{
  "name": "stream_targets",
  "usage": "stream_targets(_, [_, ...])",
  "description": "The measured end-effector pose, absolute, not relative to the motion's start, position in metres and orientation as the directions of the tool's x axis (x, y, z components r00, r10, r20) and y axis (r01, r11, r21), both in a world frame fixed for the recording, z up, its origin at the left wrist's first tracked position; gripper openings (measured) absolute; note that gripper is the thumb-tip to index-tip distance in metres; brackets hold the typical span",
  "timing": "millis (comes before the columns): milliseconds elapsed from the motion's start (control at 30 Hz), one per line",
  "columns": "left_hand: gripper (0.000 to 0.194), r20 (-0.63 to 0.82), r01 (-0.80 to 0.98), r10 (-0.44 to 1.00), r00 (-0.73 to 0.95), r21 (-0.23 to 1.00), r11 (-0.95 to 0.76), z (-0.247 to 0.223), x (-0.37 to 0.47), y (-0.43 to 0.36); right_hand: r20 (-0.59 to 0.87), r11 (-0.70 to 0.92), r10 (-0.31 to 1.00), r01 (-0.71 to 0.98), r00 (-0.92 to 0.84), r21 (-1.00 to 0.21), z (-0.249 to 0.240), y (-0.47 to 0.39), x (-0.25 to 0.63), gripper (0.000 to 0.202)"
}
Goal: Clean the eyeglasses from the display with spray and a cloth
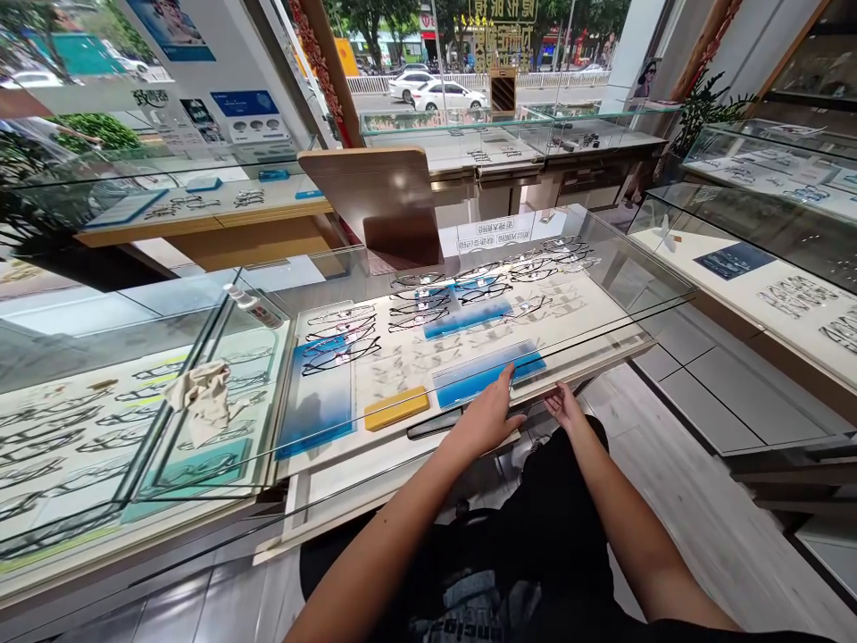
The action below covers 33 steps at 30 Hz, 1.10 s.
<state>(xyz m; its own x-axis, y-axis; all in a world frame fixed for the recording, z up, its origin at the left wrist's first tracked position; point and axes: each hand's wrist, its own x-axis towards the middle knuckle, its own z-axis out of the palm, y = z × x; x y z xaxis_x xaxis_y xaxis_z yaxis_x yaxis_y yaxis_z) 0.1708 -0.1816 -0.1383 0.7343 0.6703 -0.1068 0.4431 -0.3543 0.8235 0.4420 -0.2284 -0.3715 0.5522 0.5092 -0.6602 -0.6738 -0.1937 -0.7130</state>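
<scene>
My left hand [494, 413] rests at the front edge of the glass display case [582, 344], index finger stretched forward and thumb apart. Its other fingers are partly hidden. My right hand [566, 405] is just to the right, palm turned up, with loosely spread fingertips near the underside of the case's front rail; whether they touch it I cannot tell. Neither hand visibly holds anything. Under the glass by my left hand lie a blue card [486, 375], a yellow glasses case [396, 408] and a dark glasses case [435, 423]. Rows of eyeglasses [419, 308] lie farther back.
On the neighbouring glass counter at left are a crumpled beige cloth [201, 393] and a white spray bottle [253, 306]. A brown chair back [375, 196] stands across the case. More glass showcases [743, 259] stand at right. An open tray [335, 509] juts out toward my lap.
</scene>
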Motion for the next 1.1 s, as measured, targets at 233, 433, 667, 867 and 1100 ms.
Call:
stream_targets(233, [0.07,-0.193,0.524,0.561,0.805,0.675,-0.52,-0.113,0.17,-0.192,-0.732,-0.251,0.52,-0.741,0.44,-0.623,-0.364,-0.271,0.447,0.03])
stream_targets(433, [0.047,-0.226,0.524,0.521,0.823,0.657,-0.543,-0.114,0.171,-0.201,-0.743,-0.316,0.523,-0.715,0.417,-0.624,-0.349,-0.304,0.447,0.025])
stream_targets(667, [0.042,-0.228,0.505,0.477,0.848,0.622,-0.599,-0.114,0.172,-0.217,-0.734,-0.519,0.57,-0.531,0.368,-0.67,-0.313,-0.339,0.446,0.026])
stream_targets(867, [0.043,-0.221,0.484,0.455,0.863,0.621,-0.616,-0.117,0.17,-0.234,-0.714,-0.705,0.692,0.114,-0.104,-0.7,-0.163,-0.373,0.462,0.035])
stream_targets(1100, [0.047,-0.204,0.461,0.436,0.877,0.612,-0.642,-0.121,0.168,-0.257,0.138,0.101,0.989,0.941,-0.059,-0.324,-0.022,-0.239,0.446,0.041])
